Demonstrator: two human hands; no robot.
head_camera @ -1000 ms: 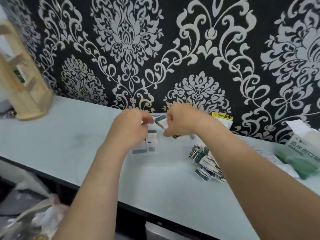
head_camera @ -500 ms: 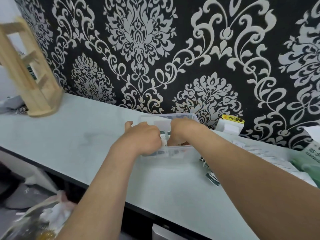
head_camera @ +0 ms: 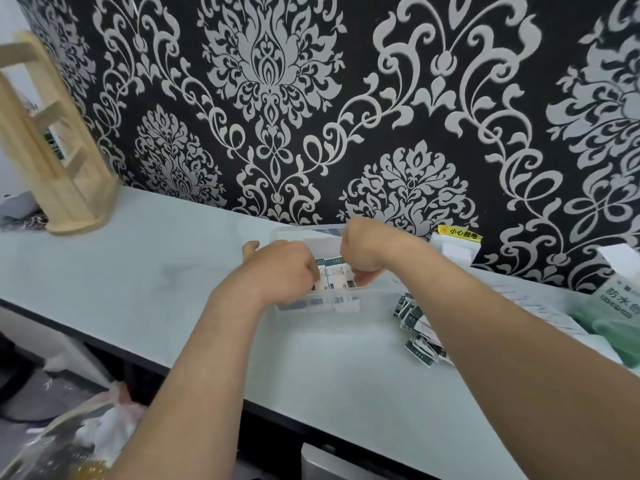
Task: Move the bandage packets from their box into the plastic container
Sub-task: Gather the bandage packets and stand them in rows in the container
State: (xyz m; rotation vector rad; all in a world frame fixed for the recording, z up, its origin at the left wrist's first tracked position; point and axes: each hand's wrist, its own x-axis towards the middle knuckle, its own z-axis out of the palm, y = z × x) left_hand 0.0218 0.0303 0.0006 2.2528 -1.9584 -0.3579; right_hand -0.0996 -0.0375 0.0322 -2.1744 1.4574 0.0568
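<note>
A clear plastic container stands on the pale table against the patterned wall. Both hands are down inside it. My left hand and my right hand have their fingers curled round a small stack of green-and-white bandage packets held between them, just above the container's floor. More packets show through the container's front wall. A loose pile of bandage packets lies on the table right of the container, partly under my right forearm. The green bandage box lies at the far right edge.
A wooden rack stands at the table's far left. A white block with a yellow label sits against the wall behind the container. Paper leaflets lie near the box. The table's dark front edge runs diagonally; bags lie on the floor below left.
Both hands, holding packets above the table a second ago, have gone down into the container. The camera has shifted, so the container and rack now sit further right in view.
</note>
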